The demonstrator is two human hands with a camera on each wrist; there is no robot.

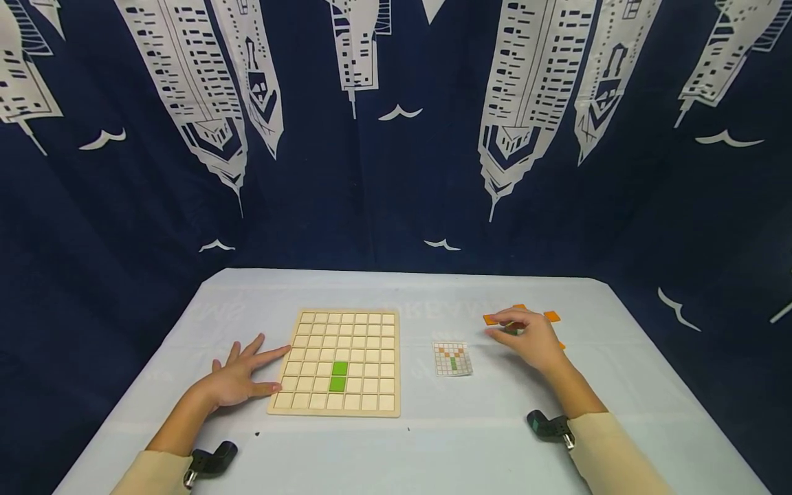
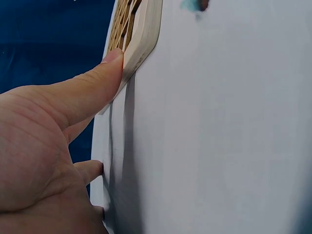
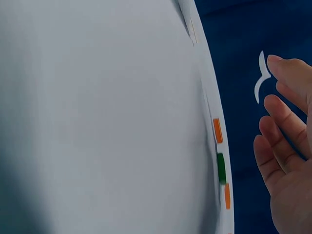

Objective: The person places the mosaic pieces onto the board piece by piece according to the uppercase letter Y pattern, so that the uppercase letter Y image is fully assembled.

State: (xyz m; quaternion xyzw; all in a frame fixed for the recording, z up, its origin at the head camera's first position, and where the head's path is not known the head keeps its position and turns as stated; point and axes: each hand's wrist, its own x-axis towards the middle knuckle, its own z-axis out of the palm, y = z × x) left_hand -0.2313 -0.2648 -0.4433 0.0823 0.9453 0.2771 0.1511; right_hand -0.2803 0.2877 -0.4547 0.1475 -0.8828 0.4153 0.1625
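Observation:
A square-gridded wooden board [image 1: 396, 357] lies on the table, with two green tiles [image 1: 339, 368] in neighbouring cells of one column. My left hand [image 1: 238, 378] has its fingers spread at the board's left edge, its thumb and index finger touching the rim. In the left wrist view the thumb [image 2: 92, 87] rests against the board's corner [image 2: 146, 39]. Above the loose tiles hovers my right hand [image 1: 526, 337], fingers loosely bent and nothing between them in the right wrist view. Around it lie several orange tiles [image 1: 552, 316] and a green tile [image 3: 222, 168], partly covered by the hand in the head view.
A small pattern card [image 1: 453, 359] with a printed grid of orange and green squares lies between the board and the right hand. The white-covered table [image 1: 396, 454] bears a dark speck near its front. A navy curtain [image 1: 371, 206] hangs behind.

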